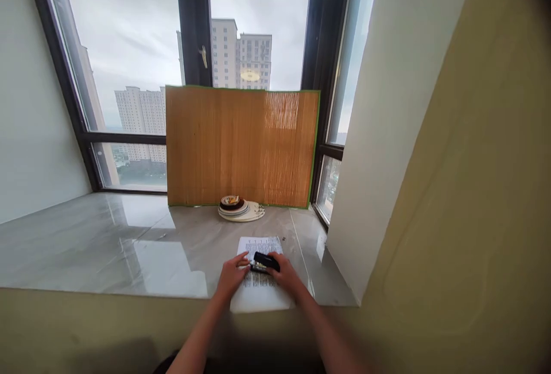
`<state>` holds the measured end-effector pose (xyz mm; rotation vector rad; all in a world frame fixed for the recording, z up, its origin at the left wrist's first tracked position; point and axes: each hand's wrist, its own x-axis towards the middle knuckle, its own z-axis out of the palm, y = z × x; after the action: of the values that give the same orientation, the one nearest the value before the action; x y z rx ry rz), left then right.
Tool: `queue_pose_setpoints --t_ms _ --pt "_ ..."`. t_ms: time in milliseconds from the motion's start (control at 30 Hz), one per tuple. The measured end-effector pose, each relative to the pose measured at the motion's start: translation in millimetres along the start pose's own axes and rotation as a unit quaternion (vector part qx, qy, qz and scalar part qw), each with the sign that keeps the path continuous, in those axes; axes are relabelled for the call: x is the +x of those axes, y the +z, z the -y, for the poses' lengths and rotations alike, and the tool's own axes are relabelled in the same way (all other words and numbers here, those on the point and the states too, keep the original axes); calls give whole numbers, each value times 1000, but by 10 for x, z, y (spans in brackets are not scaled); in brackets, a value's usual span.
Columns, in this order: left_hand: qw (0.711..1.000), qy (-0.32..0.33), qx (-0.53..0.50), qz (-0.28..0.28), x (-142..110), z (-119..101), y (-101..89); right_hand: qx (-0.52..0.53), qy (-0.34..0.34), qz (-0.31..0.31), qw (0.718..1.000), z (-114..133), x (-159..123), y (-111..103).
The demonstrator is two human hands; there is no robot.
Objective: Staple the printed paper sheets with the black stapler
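Windows are set above a grey sill. At lower centre, over paper, a black stapler is gripped by the right hand; whether it is held by the left hand cannot be told.

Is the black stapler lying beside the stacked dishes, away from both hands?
No, the right hand holds the black stapler over the printed paper.

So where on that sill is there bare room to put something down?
Widest: the sill left of the papers, out toward the left wall. Smaller: between the papers and the white wall at right. Only a narrow gap separates papers and plates. Crowded: the papers themselves, where the left hand and right hand are at the black stapler.
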<state>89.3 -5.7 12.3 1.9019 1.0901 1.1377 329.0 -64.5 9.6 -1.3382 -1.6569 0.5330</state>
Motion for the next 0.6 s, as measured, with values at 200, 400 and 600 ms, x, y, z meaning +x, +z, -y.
queue_pose_setpoints --t_ms 200,400,600 --pt "995 -8 -65 73 -69 -108 -6 -4 -15 6 1000 -1 15 -68" --pt "988 9 -71 140 -43 -81 -40 -33 -37 11 999 -22 -11 -37" --pt "991 68 84 80 -28 -31 38 -11 -53 -87 995 -34 -21 -267"
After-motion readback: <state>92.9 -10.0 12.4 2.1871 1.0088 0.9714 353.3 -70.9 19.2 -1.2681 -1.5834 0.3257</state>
